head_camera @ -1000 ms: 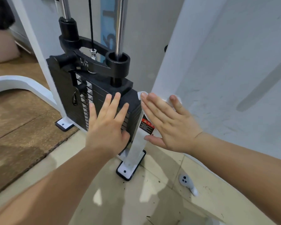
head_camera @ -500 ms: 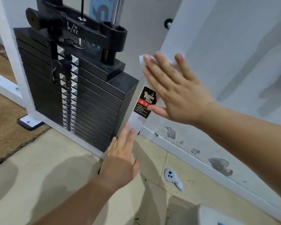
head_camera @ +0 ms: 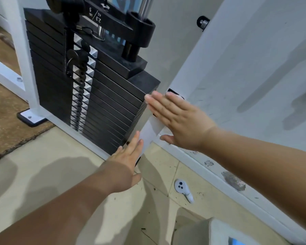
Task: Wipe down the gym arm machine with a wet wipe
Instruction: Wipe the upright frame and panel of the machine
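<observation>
Since half a second ago the right hand [head_camera: 181,121] had slid down the white post [head_camera: 149,132] of the machine and now covered most of the black sticker [head_camera: 171,91] that earlier showed below its fingers. It lay flat against the post, palm down, its fingers [head_camera: 159,105] straight and pressed close together, the thumb held apart lower down. The wipe [head_camera: 174,96] was trapped between that hand and the post; only a small white edge of it showed past the fingertips, beside the sticker. The left hand [head_camera: 128,157] had stayed low, and its straight, slightly parted fingers touched the foot of the post, just beside the bottom plates of the black stack [head_camera: 109,103]. It held nothing. A selector pin [head_camera: 72,56] sat in the upper part of the stack, with a coiled cord hanging down the front. Behind the post stood a scuffed white wall [head_camera: 254,59]. On the pale tiled floor [head_camera: 60,165], near the wall and well apart from both hands, lay a white controller [head_camera: 183,189]. A brown mat [head_camera: 5,121] covered the floor left of the machine.
</observation>
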A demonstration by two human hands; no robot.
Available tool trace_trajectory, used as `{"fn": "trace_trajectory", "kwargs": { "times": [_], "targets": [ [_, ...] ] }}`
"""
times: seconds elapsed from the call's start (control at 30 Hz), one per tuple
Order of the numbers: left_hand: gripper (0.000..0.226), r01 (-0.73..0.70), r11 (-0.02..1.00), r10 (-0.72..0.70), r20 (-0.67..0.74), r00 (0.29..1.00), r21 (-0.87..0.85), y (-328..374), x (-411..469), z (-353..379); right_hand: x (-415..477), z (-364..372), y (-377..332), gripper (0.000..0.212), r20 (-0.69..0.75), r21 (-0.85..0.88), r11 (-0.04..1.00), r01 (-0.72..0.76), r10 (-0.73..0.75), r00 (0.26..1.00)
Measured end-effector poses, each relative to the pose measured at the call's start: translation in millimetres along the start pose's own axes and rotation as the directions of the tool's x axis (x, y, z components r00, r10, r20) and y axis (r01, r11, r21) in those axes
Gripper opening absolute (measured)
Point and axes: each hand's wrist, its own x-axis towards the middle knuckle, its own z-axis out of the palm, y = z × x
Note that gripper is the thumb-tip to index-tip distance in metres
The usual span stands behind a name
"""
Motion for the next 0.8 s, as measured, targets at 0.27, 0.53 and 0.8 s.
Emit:
{"fn": "trace_trajectory", "kwargs": {
  "times": [0.27, 0.53, 0.8],
  "targets": [
    [0.107, 0.08, 0.997, -0.078, 0.086, 0.993, -0.023, -28.0, -6.7, 35.5, -3.9, 23.8, -72.6, 0.093, 0.025, 0.134, 0.981, -0.139, 0.137, 0.99],
    [0.102, 0.163, 0.941, -0.275, 0.392, 0.878, 0.297, -81.7, -16.3, 59.1, 6.8, 61.6, -150.4, 0.092, 0.06, 0.161, 0.986, -0.036, 0.027, 0.998],
    [0.096, 0.259, 0.908, -0.374, 0.36, 0.855, 0.329, -91.3, 4.9, 67.2, 25.7, 94.7, -225.9, 0.086, 0.183, 0.233, 0.96, 0.153, -0.198, 0.963]
  ]
}}
